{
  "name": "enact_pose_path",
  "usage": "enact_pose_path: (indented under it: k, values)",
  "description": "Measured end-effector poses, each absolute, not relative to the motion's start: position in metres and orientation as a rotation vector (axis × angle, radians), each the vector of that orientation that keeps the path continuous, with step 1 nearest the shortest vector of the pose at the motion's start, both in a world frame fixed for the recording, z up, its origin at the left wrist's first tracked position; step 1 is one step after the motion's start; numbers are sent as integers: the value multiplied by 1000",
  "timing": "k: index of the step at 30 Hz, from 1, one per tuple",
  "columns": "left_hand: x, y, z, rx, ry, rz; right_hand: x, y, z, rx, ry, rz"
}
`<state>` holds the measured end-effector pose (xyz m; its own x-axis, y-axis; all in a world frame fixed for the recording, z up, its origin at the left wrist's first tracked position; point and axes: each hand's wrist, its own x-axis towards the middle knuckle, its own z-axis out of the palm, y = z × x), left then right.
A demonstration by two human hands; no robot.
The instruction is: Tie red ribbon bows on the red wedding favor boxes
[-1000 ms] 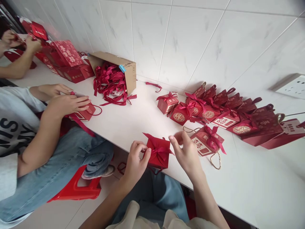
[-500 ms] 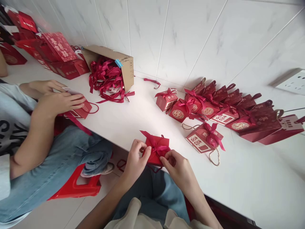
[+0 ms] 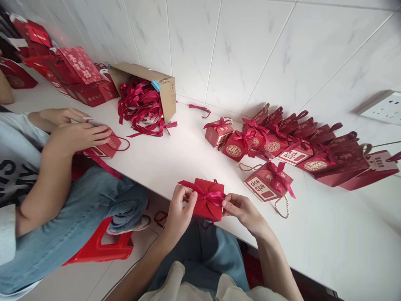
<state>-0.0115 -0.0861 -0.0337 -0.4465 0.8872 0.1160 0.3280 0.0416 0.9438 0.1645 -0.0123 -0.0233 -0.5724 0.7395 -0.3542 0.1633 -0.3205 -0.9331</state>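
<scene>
A red gift box (image 3: 203, 210) with petal-like folded flaps lies at the table's front edge, above my lap. Across its top runs a dark red satin ribbon (image 3: 210, 195) tied in a bow. My left hand (image 3: 181, 207) pinches the ribbon at the bow's left side, and a pointed tail sticks out beyond those fingers. On the other side, my right hand (image 3: 241, 210) has thumb and forefinger closed on the bow's right end. A thin dark cord shows below the box's near edge.
Right of me sits a box with a rope handle (image 3: 266, 182); behind it several red boxes (image 3: 236, 146) stand along the wall. A cardboard box (image 3: 169, 94) spills red ribbons (image 3: 140, 100). At left, a co-worker's hands (image 3: 73, 133) hold another red box. A red stool (image 3: 103, 248) stands below.
My right hand has moved right and slightly up, from the box's lower right to the bow's right end. The ribbon now lies straighter across the top, and more flaps show.
</scene>
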Motion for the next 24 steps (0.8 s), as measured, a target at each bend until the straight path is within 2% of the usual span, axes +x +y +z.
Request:
enact_pose_path:
  k: [6,15,20,22,24]
  values:
    - [-13,-87,-35,1249,1805,1407,160,-22,-25,-1156,-1497,1852]
    - [-13,-88,-37,1303,1844,1419,163,-18,-48,-925,-1136,2071]
    - [-12,-87,-38,1332,1876,1460,162,-16,-55,-960,-1136,2036]
    - [-13,-87,-38,1357,1882,1464,165,-11,-50,-1018,-1224,1900]
    - [-14,-88,-36,1387,1886,1441,165,-5,-37,-1125,-1390,1581]
